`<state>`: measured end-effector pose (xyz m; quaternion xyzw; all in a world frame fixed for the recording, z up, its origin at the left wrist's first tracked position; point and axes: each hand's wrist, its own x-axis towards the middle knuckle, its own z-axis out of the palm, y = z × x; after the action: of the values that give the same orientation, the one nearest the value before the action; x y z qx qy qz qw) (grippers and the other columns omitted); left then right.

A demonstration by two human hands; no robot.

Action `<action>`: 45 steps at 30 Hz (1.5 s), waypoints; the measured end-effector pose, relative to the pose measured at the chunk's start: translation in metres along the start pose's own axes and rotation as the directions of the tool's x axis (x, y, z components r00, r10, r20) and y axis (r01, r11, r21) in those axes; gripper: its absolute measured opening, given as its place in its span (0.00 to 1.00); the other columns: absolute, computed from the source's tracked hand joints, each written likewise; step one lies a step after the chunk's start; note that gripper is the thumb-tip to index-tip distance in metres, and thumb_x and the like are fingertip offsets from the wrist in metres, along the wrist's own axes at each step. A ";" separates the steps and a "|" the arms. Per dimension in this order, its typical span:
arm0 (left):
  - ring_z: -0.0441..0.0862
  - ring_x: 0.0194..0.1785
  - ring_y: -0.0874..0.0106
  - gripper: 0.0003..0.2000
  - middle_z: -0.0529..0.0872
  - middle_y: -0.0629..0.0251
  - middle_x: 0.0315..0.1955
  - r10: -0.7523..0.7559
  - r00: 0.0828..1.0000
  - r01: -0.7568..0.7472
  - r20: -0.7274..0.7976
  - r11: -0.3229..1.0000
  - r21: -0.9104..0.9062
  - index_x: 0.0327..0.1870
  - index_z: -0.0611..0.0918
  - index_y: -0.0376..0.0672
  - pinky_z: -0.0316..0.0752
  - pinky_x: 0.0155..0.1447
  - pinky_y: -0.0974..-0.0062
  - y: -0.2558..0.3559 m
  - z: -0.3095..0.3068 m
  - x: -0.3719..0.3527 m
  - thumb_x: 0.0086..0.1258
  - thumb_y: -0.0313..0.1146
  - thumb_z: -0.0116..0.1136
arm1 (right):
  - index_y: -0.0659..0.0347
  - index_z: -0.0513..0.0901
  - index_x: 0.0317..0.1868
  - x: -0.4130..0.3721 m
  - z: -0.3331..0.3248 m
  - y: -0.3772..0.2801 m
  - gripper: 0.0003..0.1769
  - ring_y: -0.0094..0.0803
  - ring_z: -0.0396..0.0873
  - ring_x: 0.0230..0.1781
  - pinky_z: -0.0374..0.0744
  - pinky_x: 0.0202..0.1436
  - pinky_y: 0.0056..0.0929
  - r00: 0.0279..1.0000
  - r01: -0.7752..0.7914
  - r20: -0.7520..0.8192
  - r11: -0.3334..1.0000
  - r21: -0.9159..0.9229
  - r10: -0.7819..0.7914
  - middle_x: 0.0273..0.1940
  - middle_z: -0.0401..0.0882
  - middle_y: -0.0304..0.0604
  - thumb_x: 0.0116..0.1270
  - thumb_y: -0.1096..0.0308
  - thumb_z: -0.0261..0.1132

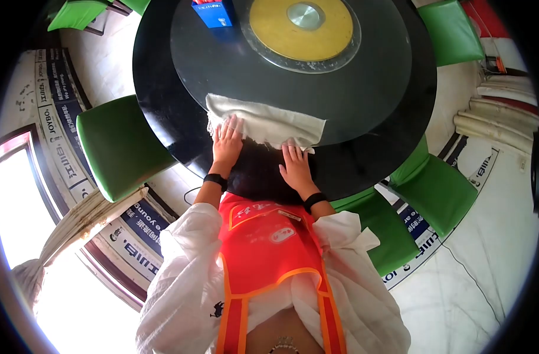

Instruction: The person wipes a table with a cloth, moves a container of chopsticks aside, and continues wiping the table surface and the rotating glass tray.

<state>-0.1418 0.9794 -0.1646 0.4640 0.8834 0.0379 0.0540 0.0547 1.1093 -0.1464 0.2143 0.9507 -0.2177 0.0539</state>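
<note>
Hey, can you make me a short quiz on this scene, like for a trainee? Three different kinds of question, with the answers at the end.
1. True or false: the left hand and the right hand both touch the pale cloth.

2. Multiple choice: what colour is the box on the round table?
A. Green
B. Orange
C. Blue

3. Fill in the blank: a silvery round piece sits in the middle of a ______ disc.

Key: 1. True; 2. C; 3. yellow
</note>
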 end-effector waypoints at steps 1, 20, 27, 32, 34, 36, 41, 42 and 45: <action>0.54 0.68 0.71 0.29 0.58 0.66 0.65 -0.003 1.000 0.003 -0.007 1.000 0.004 0.64 0.61 0.51 0.49 0.68 0.61 -0.003 -0.004 -0.003 0.57 0.33 0.49 | 0.62 0.61 0.60 -0.001 0.000 -0.002 0.35 0.43 0.58 0.61 0.56 0.63 0.50 1.000 0.006 -0.006 1.000 -0.001 -0.006 0.61 0.58 0.50 0.51 0.63 0.62; 0.71 0.18 0.81 0.06 0.77 0.70 0.17 -0.561 0.595 0.615 0.575 -0.142 -0.775 0.24 0.79 0.38 0.65 0.21 0.87 -0.067 0.027 0.003 0.56 0.31 0.60 | 0.65 0.71 0.38 -0.016 0.037 0.050 0.18 0.25 0.72 0.19 0.70 0.23 0.22 0.663 -0.521 0.275 0.165 0.838 0.697 0.26 0.75 0.38 0.49 0.68 0.68; 0.77 0.27 0.75 0.09 0.79 0.64 0.24 -0.498 0.629 0.596 0.597 -0.183 -0.782 0.33 0.75 0.36 0.74 0.32 0.81 -0.081 -0.003 -0.001 0.62 0.33 0.49 | 0.63 0.75 0.28 -0.011 0.005 0.047 0.12 0.26 0.75 0.25 0.73 0.28 0.24 0.729 -0.431 0.478 -0.212 0.877 0.490 0.28 0.76 0.37 0.55 0.62 0.62; 0.80 0.39 0.65 0.10 0.78 0.56 0.37 -0.401 0.726 0.482 0.558 -0.281 -0.829 0.42 0.69 0.35 0.77 0.45 0.73 -0.076 -0.039 0.022 0.68 0.32 0.41 | 0.62 0.72 0.39 0.013 -0.045 0.047 0.11 0.35 0.76 0.33 0.76 0.36 0.28 0.732 -0.216 0.575 -0.676 0.704 0.365 0.35 0.75 0.43 0.60 0.65 0.59; 0.80 0.40 0.65 0.09 0.78 0.55 0.37 -0.367 0.768 0.443 0.525 -0.287 -0.849 0.41 0.68 0.35 0.77 0.44 0.73 -0.070 -0.048 0.037 0.68 0.32 0.41 | 0.62 0.72 0.39 0.025 -0.051 0.049 0.10 0.36 0.76 0.35 0.77 0.37 0.29 0.714 -0.161 0.592 -0.736 0.658 0.374 0.36 0.75 0.42 0.60 0.66 0.59; 0.81 0.43 0.62 0.08 0.77 0.53 0.36 -0.336 0.804 0.391 0.491 -0.324 -0.862 0.41 0.65 0.33 0.77 0.45 0.72 -0.060 -0.054 0.050 0.68 0.30 0.40 | 0.64 0.72 0.40 0.034 -0.046 0.061 0.08 0.37 0.75 0.40 0.78 0.40 0.31 0.721 -0.072 0.598 -0.821 0.567 0.350 0.40 0.74 0.43 0.63 0.69 0.56; 0.81 0.41 0.61 0.08 0.77 0.53 0.37 -0.487 0.746 0.382 0.454 -0.247 -0.891 0.43 0.64 0.34 0.77 0.46 0.70 -0.062 -0.044 0.072 0.69 0.29 0.40 | 0.68 0.70 0.44 0.047 -0.047 0.081 0.10 0.41 0.74 0.44 0.79 0.48 0.35 0.693 0.214 0.571 -0.882 0.421 0.441 0.45 0.73 0.47 0.66 0.71 0.51; 0.81 0.42 0.61 0.08 0.77 0.53 0.37 -0.473 0.778 0.352 0.415 -0.218 -0.910 0.43 0.65 0.34 0.76 0.47 0.69 -0.063 -0.043 0.076 0.70 0.30 0.41 | 0.68 0.70 0.45 0.050 -0.053 0.082 0.10 0.42 0.74 0.45 0.78 0.50 0.35 0.721 0.218 0.524 -0.866 0.450 0.454 0.45 0.73 0.48 0.66 0.71 0.51; 0.80 0.45 0.63 0.09 0.77 0.54 0.38 -0.393 0.846 0.302 0.362 -0.208 -0.931 0.44 0.66 0.35 0.73 0.48 0.69 -0.067 -0.032 0.083 0.68 0.30 0.45 | 0.70 0.67 0.48 0.057 -0.067 0.091 0.14 0.45 0.73 0.48 0.73 0.57 0.38 0.760 0.153 0.406 -0.746 0.648 0.508 0.47 0.72 0.51 0.66 0.69 0.52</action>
<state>-0.2472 1.0097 -0.1453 0.0074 0.6576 0.6651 0.3538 0.0414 1.2343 -0.1327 0.4314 0.0431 -0.8542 -0.2871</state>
